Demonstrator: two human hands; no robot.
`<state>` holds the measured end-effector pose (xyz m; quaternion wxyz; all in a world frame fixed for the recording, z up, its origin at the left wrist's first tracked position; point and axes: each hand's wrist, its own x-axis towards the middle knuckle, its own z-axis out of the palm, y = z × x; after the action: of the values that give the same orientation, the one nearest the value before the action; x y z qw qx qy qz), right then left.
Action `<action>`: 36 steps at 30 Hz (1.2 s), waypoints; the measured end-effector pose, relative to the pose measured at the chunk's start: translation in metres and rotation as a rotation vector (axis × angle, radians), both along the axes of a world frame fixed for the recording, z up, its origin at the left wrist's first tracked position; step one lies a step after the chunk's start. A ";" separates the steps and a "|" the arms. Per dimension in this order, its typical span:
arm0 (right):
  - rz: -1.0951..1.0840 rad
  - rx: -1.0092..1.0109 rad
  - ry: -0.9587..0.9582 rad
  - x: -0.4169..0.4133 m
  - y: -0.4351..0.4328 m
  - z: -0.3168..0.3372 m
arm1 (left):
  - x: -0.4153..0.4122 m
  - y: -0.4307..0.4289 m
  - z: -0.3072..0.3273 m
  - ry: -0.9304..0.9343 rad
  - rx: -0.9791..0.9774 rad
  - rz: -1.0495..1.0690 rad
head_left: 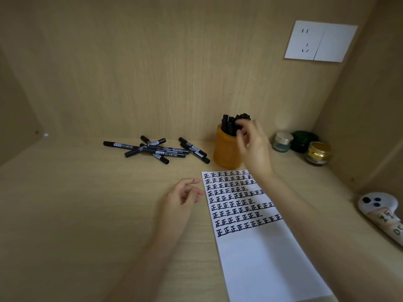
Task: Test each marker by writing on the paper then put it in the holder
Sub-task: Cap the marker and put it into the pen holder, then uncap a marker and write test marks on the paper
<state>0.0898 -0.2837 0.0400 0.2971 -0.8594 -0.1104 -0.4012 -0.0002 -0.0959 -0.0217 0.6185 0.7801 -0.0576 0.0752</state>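
An orange holder (pixel 225 149) stands at the back of the desk with several black markers (pixel 230 123) upright in it. My right hand (pixel 253 142) is at the holder's rim, its fingertips pinching the top of a black marker there. A pile of several black markers (pixel 157 149) lies on the desk to the left of the holder. A long white paper (pixel 257 247) lies in front of the holder, its upper half filled with rows of black written characters. My left hand (pixel 185 194) rests on the desk at the paper's left edge, fingers relaxed and holding nothing.
Three small jars (pixel 303 146) stand at the back right corner. A white controller-like device (pixel 379 210) lies at the right edge. A white wall socket (pixel 320 41) is on the back panel. Wooden walls close in the desk at back and right.
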 end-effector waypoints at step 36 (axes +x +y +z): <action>0.219 0.638 0.495 -0.093 0.018 -0.023 | 0.014 0.016 0.000 -0.344 0.230 0.090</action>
<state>-0.0035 -0.2658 0.0166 0.6070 -0.7778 0.0035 -0.1627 0.0135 -0.0795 -0.0216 0.5027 0.8229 -0.1356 0.2275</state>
